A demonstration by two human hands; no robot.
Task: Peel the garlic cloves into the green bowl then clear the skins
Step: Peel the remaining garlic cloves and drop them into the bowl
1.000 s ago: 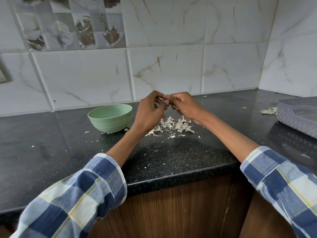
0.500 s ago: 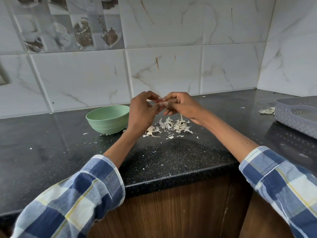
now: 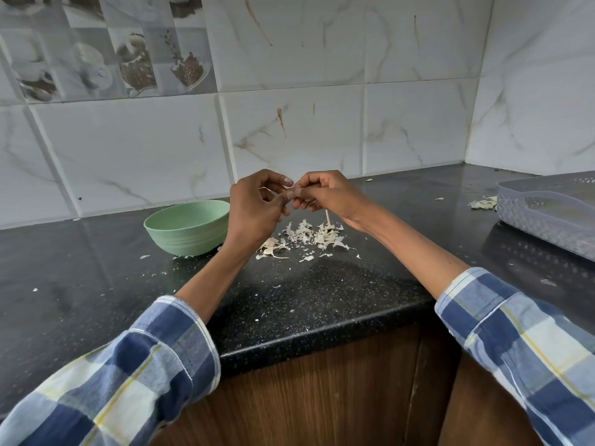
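Both forearms reached forward. The left hand (image 3: 254,204) and right hand (image 3: 325,194) met fingertip to fingertip, fingers curled, pinching something small.

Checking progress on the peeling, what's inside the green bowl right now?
Only the far inner wall of the green bowl shows, plain green and bare. Its bottom is hidden behind the near rim, so any peeled cloves there cannot be seen.

Layout of the bench (image 3: 96,284)

The bowl (image 3: 188,226) is set on the bench at the left, near the wall. Just to its right, the pile of skins (image 3: 306,238) is spread on the bench. Above the pile, the hands are held together. At the far right, a basket (image 3: 550,210) is placed, with more skins (image 3: 483,203) beside it.
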